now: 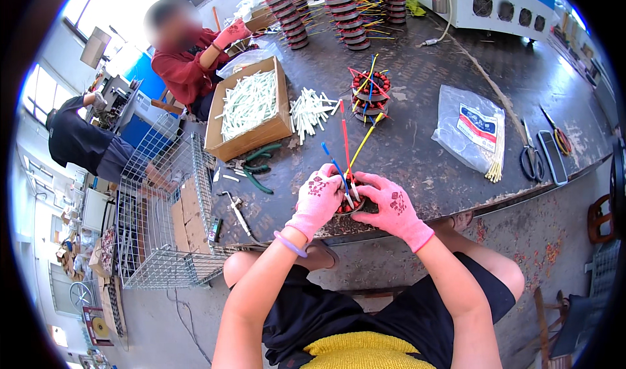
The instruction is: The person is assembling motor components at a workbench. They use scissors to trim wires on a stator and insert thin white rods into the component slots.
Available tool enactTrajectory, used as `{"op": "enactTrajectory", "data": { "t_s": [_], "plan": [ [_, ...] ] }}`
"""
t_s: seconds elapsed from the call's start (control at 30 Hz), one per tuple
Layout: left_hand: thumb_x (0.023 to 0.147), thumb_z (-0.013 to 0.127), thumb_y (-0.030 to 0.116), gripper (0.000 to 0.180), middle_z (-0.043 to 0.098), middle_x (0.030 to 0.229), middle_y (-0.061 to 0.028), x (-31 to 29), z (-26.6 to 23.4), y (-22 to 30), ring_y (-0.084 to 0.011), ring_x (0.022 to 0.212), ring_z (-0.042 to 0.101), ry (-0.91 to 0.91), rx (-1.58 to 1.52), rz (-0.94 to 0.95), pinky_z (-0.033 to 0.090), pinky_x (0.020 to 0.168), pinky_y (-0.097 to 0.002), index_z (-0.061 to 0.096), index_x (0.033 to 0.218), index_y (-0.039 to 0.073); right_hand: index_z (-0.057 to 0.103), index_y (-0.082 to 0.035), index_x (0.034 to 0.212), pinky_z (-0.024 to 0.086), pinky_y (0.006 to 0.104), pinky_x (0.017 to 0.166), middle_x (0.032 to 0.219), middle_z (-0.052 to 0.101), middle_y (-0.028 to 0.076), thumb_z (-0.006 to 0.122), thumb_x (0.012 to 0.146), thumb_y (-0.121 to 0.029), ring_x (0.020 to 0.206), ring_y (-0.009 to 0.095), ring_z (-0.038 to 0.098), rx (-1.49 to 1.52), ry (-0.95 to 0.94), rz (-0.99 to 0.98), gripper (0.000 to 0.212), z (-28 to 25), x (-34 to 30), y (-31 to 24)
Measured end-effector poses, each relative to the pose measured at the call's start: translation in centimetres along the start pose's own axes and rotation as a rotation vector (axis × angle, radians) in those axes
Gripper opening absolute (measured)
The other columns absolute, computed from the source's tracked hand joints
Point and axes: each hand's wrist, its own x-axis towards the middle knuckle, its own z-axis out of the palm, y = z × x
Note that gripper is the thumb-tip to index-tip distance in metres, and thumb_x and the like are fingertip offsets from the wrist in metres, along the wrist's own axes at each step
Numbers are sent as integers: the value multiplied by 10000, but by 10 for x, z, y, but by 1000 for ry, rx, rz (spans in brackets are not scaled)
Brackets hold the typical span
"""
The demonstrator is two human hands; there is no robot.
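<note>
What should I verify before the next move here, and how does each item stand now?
1. Both hands at the wound stator: ok; left hand on its left side, right hand on its right.
2. Leads upright: ok; blue lead, red lead and yellow lead rise between the hands.
3. White tubes at hand: ok; a loose pile lies beside the filled cardboard box.
4. Green-handled pliers apart from the hands: ok; on the table, left of them.
5. Wound stator seated flat: cannot tell; the gloved fingers cover much of it.
</note>
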Motion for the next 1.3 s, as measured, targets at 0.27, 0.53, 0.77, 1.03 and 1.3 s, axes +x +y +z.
{"op": "enactTrajectory", "data": {
  "t_s": [0.27,0.53,0.77,1.03,1.3],
  "plan": [
    [905,591,159,228,626,1177,-105,7,-14,19,-322,1024,652,-139,81,-86,546,840,-398,664,1100,68,661,-123,1148,516,438,948,1334,592,101,825,709,-270,1143,332,614,-13,21,-12,491,0,0,-4],
    [901,612,-1,438,632,1185,-50,-27,-2,-3,-108,969,618,-119,-1244,-231,527,853,-269,558,1334,-31,672,-137,1158,511,415,976,1368,583,90,833,700,-246,1199,308,599,27,-72,54,498,-7,6,-2],
    [885,710,117,285,596,1227,-143,-36,-1,-3,-280,1073,623,77,-709,52,519,911,-361,662,1149,18,641,-90,1183,526,396,958,1391,564,113,823,728,-169,1183,323,611,24,-124,21,497,-19,8,-9],
    [1002,514,82,240,498,1001,-27,-28,-65,3,-107,799,526,217,-724,133,477,716,-253,679,1170,35,682,-92,1060,538,392,656,909,672,117,713,873,-209,785,314,677,-109,72,175,223,-9,3,-100],
    [910,558,19,214,574,818,-90,-10,-60,6,-230,756,590,248,-687,372,500,700,-337,719,1050,29,620,-43,879,501,440,639,774,648,143,709,876,-235,757,355,658,-304,5,265,212,11,30,-78]
  ]
}}
